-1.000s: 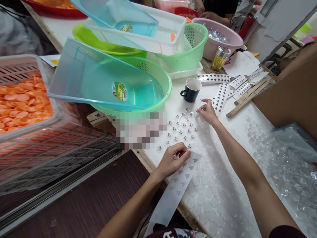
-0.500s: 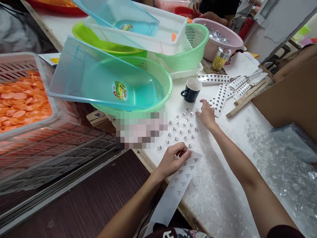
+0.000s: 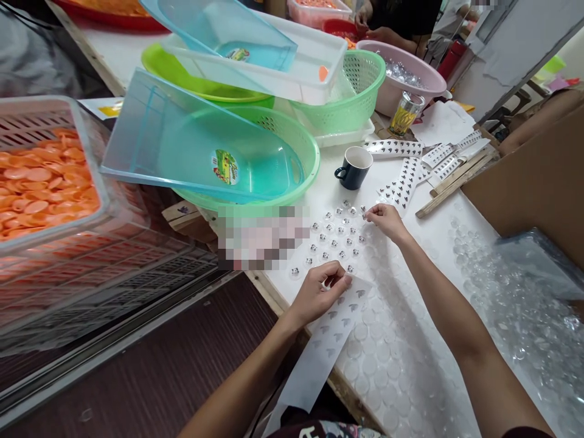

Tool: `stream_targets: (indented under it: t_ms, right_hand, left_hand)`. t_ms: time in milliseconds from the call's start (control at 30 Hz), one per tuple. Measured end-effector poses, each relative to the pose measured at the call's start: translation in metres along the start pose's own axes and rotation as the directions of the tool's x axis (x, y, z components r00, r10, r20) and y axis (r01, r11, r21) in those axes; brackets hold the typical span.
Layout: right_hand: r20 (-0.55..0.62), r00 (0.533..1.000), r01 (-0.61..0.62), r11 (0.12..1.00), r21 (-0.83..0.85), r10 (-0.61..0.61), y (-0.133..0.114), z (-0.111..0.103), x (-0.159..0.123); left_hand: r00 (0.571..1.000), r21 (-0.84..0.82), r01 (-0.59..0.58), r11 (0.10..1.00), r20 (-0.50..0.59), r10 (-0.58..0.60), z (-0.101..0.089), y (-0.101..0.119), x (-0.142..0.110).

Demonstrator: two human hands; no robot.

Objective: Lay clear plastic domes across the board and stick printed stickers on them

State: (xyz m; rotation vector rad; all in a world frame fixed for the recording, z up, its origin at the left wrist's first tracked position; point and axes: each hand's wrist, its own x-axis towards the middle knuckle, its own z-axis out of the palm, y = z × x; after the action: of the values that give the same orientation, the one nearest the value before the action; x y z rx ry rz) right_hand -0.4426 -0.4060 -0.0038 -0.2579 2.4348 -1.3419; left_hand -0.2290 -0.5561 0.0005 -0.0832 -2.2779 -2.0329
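My left hand (image 3: 322, 291) is closed on the upper end of a long white sticker strip (image 3: 314, 359), which hangs over the table edge toward my lap. Grey printed shapes show along it. My right hand (image 3: 385, 220) has thumb and fingers pinched at the right edge of a group of clear round discs (image 3: 334, 243), many bearing small dark prints. A small printed sticker (image 3: 364, 210) shows at those fingertips; whether it touches a disc underneath is hard to tell. Plain clear discs (image 3: 378, 350) lie in rows under my right forearm.
Beyond my hands stand a dark mug (image 3: 353, 170), a glass (image 3: 404, 115) and more sticker strips (image 3: 404, 185). Green baskets (image 3: 314, 152) and blue trays (image 3: 182, 143) fill the left. Loose clear pieces (image 3: 515, 316) and a cardboard box (image 3: 529, 170) lie right. Another person's hands (image 3: 365, 21) are at the back.
My right hand has gone from spread fingers to a pinch, its fingertips now lower beside the discs. A dark print now shows at them. My left hand stays on the strip.
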Motion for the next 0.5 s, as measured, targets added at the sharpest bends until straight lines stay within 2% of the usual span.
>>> stream_targets:
  t_ms: [133,267,400,500]
  right_hand:
    - [-0.022,1.0,-0.014,0.994,-0.104,0.012,-0.005,0.005,0.001]
    - [-0.037,0.999,0.019,0.958,-0.288,-0.031,-0.009,0.013,0.001]
    - [-0.042,0.995,0.057,0.845,-0.531,-0.093,-0.012,0.022,-0.001]
    - [-0.061,0.991,0.055,0.761,-0.646,-0.123,-0.015,0.026,-0.003]
  left_hand:
    - [1.0,-0.002,0.002,1.0,-0.009,-0.002,0.0,-0.001,0.0]
    - [1.0,-0.018,-0.009,1.0,-0.015,0.009,0.001,-0.003,0.0]
    - [1.0,-0.041,0.013,0.999,-0.006,-0.014,0.0,-0.003,0.0]
    - [0.999,-0.107,0.042,0.993,0.001,-0.042,-0.001,-0.007,0.001]
